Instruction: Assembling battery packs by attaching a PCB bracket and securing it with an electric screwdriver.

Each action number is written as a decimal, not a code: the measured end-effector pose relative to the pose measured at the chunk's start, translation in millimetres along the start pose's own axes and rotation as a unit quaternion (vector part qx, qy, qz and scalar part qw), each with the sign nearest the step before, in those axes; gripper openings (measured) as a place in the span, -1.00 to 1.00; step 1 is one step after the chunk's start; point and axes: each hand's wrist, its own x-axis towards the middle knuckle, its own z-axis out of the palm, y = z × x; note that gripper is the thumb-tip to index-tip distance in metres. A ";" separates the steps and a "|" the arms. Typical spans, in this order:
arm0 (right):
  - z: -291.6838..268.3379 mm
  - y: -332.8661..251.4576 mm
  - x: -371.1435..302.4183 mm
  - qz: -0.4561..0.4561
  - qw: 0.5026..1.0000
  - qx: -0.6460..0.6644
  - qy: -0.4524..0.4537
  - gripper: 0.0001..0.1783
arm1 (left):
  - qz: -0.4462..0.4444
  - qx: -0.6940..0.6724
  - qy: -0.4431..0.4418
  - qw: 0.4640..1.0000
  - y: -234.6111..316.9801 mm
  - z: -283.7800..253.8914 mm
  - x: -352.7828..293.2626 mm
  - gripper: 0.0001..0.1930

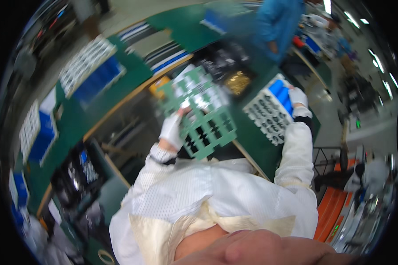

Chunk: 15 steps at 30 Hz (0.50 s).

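Green panel (208,117) clamped in left hand (171,130), left of white holder (266,115), unjoined; blue cells (280,95) seemingly in; right hand (298,97) grip: can't tell.

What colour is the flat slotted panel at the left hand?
The flat slotted panel is pale green; head view.

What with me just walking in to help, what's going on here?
A person in white has their gloved left hand on a flat green slotted panel. The gloved right hand is at the edge of a block with blue cylinders and a white ringed top, on a green table. Blur leaves both grips unclear.
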 end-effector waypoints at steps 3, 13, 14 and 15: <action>-15.7 -7.3 -17.9 0.014 1.000 0.026 0.007 -0.38 | 0.001 -0.015 -0.001 1.000 4.0 -0.7 -4.9 -0.62; -40.9 -83.3 -217.2 -0.143 0.913 -0.048 0.378 -0.67 | -0.035 -0.068 0.029 0.997 11.0 -17.2 -9.2 -0.61; -33.0 -82.3 -232.0 -0.171 0.893 -0.047 0.413 -0.69 | -0.029 -0.058 0.030 0.997 13.3 -21.3 -8.3 -0.58; -24.3 -87.4 -250.8 -0.169 0.902 -0.028 0.397 -0.71 | -0.003 -0.042 0.027 0.999 8.2 -33.6 -2.2 -0.59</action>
